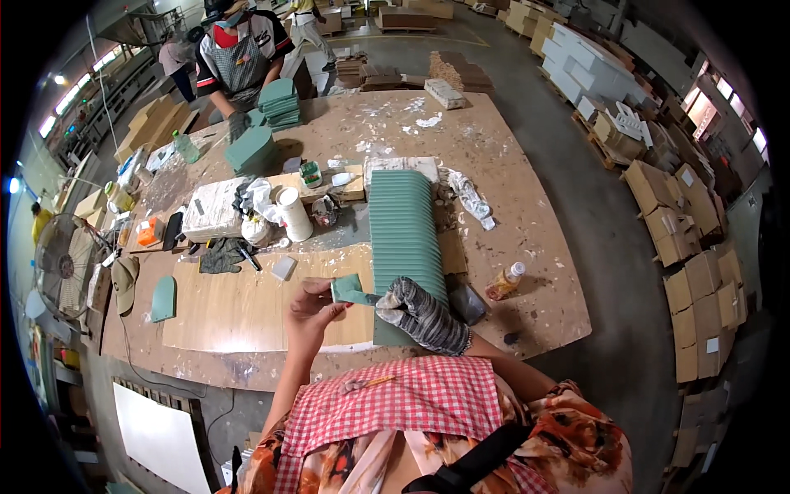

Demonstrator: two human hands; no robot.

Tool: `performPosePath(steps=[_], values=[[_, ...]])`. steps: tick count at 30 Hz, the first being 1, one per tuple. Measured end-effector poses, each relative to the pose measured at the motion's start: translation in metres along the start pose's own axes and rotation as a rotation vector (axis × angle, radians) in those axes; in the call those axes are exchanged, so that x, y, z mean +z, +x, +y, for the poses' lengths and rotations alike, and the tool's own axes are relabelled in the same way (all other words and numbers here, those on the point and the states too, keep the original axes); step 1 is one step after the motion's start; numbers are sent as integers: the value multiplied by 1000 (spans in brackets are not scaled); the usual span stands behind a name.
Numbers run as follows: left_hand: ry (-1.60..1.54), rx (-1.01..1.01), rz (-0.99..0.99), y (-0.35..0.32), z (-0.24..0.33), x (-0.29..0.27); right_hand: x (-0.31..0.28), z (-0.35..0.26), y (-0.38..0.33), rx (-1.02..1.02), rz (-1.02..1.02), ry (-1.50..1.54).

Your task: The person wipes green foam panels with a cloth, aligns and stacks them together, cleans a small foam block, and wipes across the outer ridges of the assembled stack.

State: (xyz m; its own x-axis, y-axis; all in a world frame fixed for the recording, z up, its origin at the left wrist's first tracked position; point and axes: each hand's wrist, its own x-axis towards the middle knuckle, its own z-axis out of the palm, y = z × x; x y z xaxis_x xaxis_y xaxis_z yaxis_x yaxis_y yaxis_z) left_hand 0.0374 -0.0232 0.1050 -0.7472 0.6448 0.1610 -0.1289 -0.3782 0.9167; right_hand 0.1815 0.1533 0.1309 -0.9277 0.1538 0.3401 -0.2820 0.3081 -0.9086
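My left hand [309, 310], bare, pinches a small flat square piece [346, 287] with a green surface. In my right hand [418, 317], which wears a grey knitted glove, is a thin putty knife [367, 298]. Its blade reaches left and meets the green on the square piece. Right behind and under my gloved hand, a long row of green panels [403, 239] stands packed tightly together on the worktable [527, 230]. One loose green panel [164, 299] with a rounded end lies at the left, beyond a pale wood board [239, 309].
Cans, a white roll [294, 214], wrapped blocks and a dark glove [222, 256] crowd the table's middle. A bottle [505, 281] stands at right, near a rag [471, 199]. Across the table, a co-worker [240, 62] handles stacked green panels [278, 105]. A fan [67, 262] stands left.
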Motion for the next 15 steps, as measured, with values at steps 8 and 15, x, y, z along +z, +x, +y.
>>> performPosePath(steps=[8,15], values=[[104,104,28,2,-4,-11,-7,-5,5,94,133,241],[153,107,-34,-6,-13,1,12,29,12,393,215,246]])
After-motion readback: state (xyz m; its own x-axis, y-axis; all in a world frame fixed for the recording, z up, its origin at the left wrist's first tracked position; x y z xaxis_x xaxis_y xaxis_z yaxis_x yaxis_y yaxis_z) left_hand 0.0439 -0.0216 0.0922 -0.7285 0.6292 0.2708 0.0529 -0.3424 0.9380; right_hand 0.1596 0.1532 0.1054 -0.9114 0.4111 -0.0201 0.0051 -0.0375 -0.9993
